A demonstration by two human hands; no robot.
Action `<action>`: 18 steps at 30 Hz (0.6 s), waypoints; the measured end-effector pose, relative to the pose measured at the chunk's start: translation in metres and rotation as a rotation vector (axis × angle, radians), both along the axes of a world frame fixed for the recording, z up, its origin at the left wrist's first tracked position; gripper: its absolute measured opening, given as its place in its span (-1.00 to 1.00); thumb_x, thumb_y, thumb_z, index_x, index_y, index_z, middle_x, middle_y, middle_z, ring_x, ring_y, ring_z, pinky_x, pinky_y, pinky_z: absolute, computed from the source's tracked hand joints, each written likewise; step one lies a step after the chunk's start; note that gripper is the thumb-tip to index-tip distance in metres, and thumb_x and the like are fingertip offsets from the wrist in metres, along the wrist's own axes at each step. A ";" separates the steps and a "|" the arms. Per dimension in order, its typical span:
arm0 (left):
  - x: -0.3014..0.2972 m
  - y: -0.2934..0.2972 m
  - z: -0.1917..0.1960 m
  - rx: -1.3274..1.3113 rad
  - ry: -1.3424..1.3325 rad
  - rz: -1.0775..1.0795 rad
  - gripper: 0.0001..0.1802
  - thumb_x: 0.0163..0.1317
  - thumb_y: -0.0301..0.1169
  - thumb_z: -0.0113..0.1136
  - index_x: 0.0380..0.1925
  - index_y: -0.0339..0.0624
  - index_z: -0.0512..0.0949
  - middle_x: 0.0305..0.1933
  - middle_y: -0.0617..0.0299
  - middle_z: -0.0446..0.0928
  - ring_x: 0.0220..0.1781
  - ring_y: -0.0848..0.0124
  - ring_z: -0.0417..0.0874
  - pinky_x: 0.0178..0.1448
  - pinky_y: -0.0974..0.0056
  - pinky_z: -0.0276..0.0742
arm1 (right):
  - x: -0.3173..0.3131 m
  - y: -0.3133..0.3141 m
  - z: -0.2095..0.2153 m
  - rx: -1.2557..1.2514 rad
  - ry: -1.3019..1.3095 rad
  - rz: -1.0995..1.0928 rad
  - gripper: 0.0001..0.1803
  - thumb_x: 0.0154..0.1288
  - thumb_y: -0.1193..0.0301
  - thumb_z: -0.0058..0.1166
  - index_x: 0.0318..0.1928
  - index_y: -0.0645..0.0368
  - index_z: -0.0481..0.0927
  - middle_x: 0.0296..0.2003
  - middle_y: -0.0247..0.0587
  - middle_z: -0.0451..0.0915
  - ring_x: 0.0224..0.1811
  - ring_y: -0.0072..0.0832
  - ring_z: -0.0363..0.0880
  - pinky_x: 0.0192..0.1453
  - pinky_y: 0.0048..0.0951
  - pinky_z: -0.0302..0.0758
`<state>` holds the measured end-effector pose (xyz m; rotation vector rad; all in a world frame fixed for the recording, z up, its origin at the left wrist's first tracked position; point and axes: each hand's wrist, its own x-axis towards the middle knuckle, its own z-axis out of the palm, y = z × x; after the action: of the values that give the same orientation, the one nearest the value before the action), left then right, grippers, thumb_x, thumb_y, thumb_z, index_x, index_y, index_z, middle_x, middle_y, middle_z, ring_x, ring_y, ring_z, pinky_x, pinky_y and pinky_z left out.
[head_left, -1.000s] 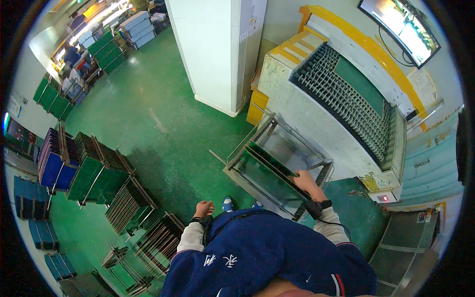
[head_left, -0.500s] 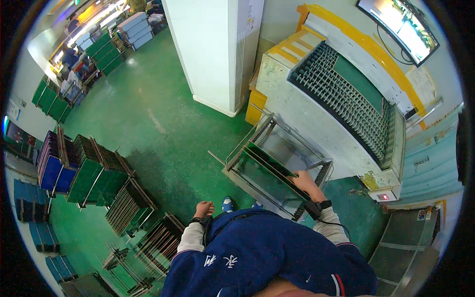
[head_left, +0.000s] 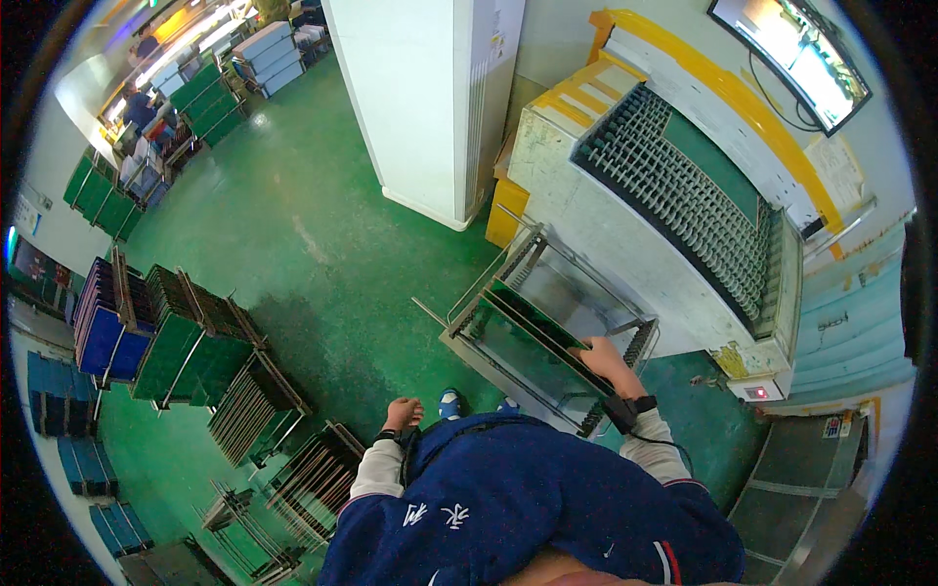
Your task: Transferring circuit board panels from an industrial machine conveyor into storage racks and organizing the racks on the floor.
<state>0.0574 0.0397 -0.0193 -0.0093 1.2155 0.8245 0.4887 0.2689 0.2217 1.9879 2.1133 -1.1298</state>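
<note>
A metal rack (head_left: 479, 366) with slotted sides stands on the floor in front of me, to my right. A few thin, dark green panels (head_left: 535, 330) stand on edge in it, close together. At their near end my right hand (head_left: 606, 361) is closed over the top edge of a green panel; part of its fingers is hidden behind the hand. My left hand (head_left: 403, 414) hangs by my waist, away from the rack. Its fingers are loosely bent and a little apart, with nothing in them.
A pale machine with a bed of rollers (head_left: 684, 186) stands beyond the rack, below a wall screen (head_left: 796, 54). A white cabinet (head_left: 420, 98) stands ahead. Racks of green panels (head_left: 191, 352) and blue panels (head_left: 112, 337) line the left. A person (head_left: 140, 109) is far off.
</note>
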 end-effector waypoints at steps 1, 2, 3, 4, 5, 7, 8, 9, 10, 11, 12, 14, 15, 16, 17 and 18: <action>0.000 0.001 -0.001 -0.002 -0.002 0.005 -0.83 0.28 -0.37 0.08 -0.44 -0.16 0.37 -0.54 0.28 0.29 -0.59 0.41 0.31 -0.57 0.32 0.15 | -0.001 0.000 0.003 -0.012 -0.004 -0.006 -0.37 0.10 -0.09 0.17 -0.13 0.28 0.64 -0.21 0.19 0.62 -0.10 0.02 0.60 -0.02 -0.18 0.48; 0.001 0.001 -0.002 -0.003 -0.004 0.011 -0.83 0.28 -0.37 0.08 -0.45 -0.16 0.37 -0.54 0.28 0.29 -0.58 0.41 0.31 -0.56 0.32 0.15 | 0.000 0.000 0.002 -0.010 -0.002 -0.004 -0.38 0.10 -0.09 0.17 -0.13 0.27 0.64 -0.22 0.19 0.62 -0.10 0.03 0.60 -0.02 -0.17 0.48; 0.001 0.001 -0.003 -0.010 0.017 0.025 -0.84 0.27 -0.38 0.07 -0.45 -0.17 0.37 -0.56 0.30 0.29 -0.61 0.44 0.32 -0.59 0.34 0.14 | 0.000 0.000 0.001 -0.008 0.001 -0.001 -0.38 0.10 -0.08 0.17 -0.13 0.27 0.65 -0.22 0.19 0.62 -0.10 0.03 0.60 -0.02 -0.17 0.48; 0.004 0.003 0.000 -0.017 0.037 0.037 -0.85 0.26 -0.40 0.07 -0.44 -0.18 0.37 -0.58 0.31 0.29 -0.63 0.46 0.32 -0.63 0.36 0.13 | 0.002 0.001 0.000 -0.005 0.003 -0.001 -0.38 0.10 -0.08 0.18 -0.14 0.27 0.65 -0.22 0.18 0.62 -0.10 0.03 0.60 -0.02 -0.17 0.48; 0.007 0.006 0.006 -0.024 0.056 0.048 -0.86 0.26 -0.41 0.07 -0.44 -0.19 0.37 -0.60 0.33 0.29 -0.65 0.48 0.32 -0.66 0.38 0.12 | 0.002 0.000 -0.001 0.003 -0.003 -0.002 -0.39 0.10 -0.08 0.18 -0.14 0.26 0.65 -0.23 0.18 0.62 -0.11 0.03 0.60 -0.03 -0.17 0.48; 0.016 0.012 0.025 -0.052 0.165 0.033 -0.86 0.25 -0.42 0.06 -0.44 -0.19 0.37 -0.60 0.32 0.28 -0.66 0.48 0.32 -0.66 0.38 0.11 | 0.004 -0.001 -0.002 0.018 -0.015 -0.005 -0.41 0.10 -0.07 0.18 -0.14 0.24 0.66 -0.24 0.17 0.63 -0.13 0.02 0.60 -0.04 -0.17 0.48; 0.018 0.012 0.028 -0.065 0.222 0.032 -0.86 0.25 -0.42 0.06 -0.44 -0.19 0.37 -0.61 0.32 0.28 -0.66 0.48 0.32 -0.67 0.38 0.10 | 0.003 -0.001 0.000 0.009 -0.017 -0.003 -0.41 0.10 -0.07 0.18 -0.14 0.23 0.66 -0.25 0.16 0.63 -0.14 0.02 0.60 -0.05 -0.17 0.48; 0.018 0.013 0.031 -0.060 0.189 0.039 -0.87 0.25 -0.43 0.06 -0.44 -0.18 0.37 -0.61 0.32 0.28 -0.66 0.48 0.31 -0.67 0.38 0.10 | 0.002 -0.001 0.002 0.001 -0.020 -0.001 -0.41 0.10 -0.07 0.18 -0.14 0.23 0.66 -0.25 0.16 0.63 -0.15 0.02 0.61 -0.06 -0.17 0.48; 0.015 0.013 0.028 -0.055 0.157 0.048 -0.87 0.25 -0.43 0.06 -0.44 -0.18 0.37 -0.61 0.31 0.28 -0.66 0.47 0.31 -0.67 0.38 0.10 | 0.001 -0.001 0.004 -0.008 -0.021 0.003 -0.42 0.10 -0.07 0.18 -0.14 0.22 0.66 -0.25 0.15 0.63 -0.15 0.01 0.61 -0.06 -0.17 0.48; 0.013 0.011 0.026 -0.050 0.125 0.057 -0.88 0.25 -0.44 0.05 -0.44 -0.18 0.36 -0.61 0.31 0.28 -0.66 0.47 0.31 -0.66 0.38 0.10 | 0.001 0.000 0.004 -0.002 -0.014 0.006 -0.42 0.10 -0.07 0.17 -0.14 0.22 0.66 -0.25 0.14 0.64 -0.15 0.01 0.61 -0.06 -0.17 0.49; 0.012 0.010 0.023 -0.038 0.100 0.059 -0.88 0.25 -0.44 0.05 -0.45 -0.18 0.36 -0.61 0.31 0.28 -0.66 0.47 0.31 -0.66 0.38 0.09 | 0.001 0.000 0.003 0.003 -0.008 0.009 -0.42 0.10 -0.08 0.17 -0.15 0.22 0.66 -0.26 0.14 0.64 -0.15 0.00 0.61 -0.06 -0.18 0.49; 0.009 0.007 0.019 -0.014 0.049 0.063 -0.88 0.24 -0.45 0.05 -0.45 -0.17 0.36 -0.60 0.31 0.28 -0.66 0.48 0.30 -0.66 0.38 0.08 | 0.000 0.000 0.004 0.008 -0.004 0.009 -0.42 0.10 -0.08 0.17 -0.15 0.22 0.66 -0.26 0.13 0.64 -0.15 0.00 0.61 -0.06 -0.18 0.49; 0.008 0.006 0.016 -0.016 0.045 0.067 -0.88 0.24 -0.45 0.05 -0.46 -0.17 0.36 -0.61 0.31 0.27 -0.66 0.48 0.30 -0.66 0.39 0.07 | -0.001 -0.001 0.005 0.007 -0.006 0.005 -0.42 0.10 -0.08 0.17 -0.15 0.22 0.66 -0.26 0.13 0.64 -0.15 0.00 0.61 -0.06 -0.18 0.49; 0.008 0.007 0.016 -0.017 0.039 0.069 -0.88 0.24 -0.45 0.05 -0.46 -0.16 0.36 -0.61 0.32 0.27 -0.66 0.49 0.29 -0.66 0.39 0.06 | -0.002 -0.001 0.006 0.007 -0.008 0.001 -0.41 0.10 -0.08 0.17 -0.16 0.22 0.66 -0.26 0.13 0.64 -0.15 0.00 0.61 -0.06 -0.18 0.49; 0.008 0.006 0.016 -0.019 0.034 0.071 -0.87 0.24 -0.45 0.05 -0.47 -0.16 0.35 -0.61 0.32 0.26 -0.66 0.49 0.28 -0.66 0.39 0.06 | -0.001 -0.001 0.004 0.005 -0.002 0.002 -0.41 0.10 -0.09 0.17 -0.15 0.22 0.66 -0.26 0.13 0.64 -0.15 0.00 0.61 -0.05 -0.17 0.49; 0.009 0.005 0.017 -0.023 0.077 0.054 -0.87 0.24 -0.45 0.05 -0.47 -0.15 0.35 -0.61 0.33 0.26 -0.66 0.50 0.28 -0.66 0.39 0.05 | -0.001 0.000 0.003 0.004 0.005 0.005 -0.41 0.10 -0.09 0.17 -0.15 0.22 0.66 -0.25 0.13 0.64 -0.14 0.01 0.61 -0.05 -0.17 0.49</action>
<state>0.0659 0.0449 -0.0027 -0.0297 1.3016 0.8647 0.4879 0.2687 0.2243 1.9827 2.1231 -1.1321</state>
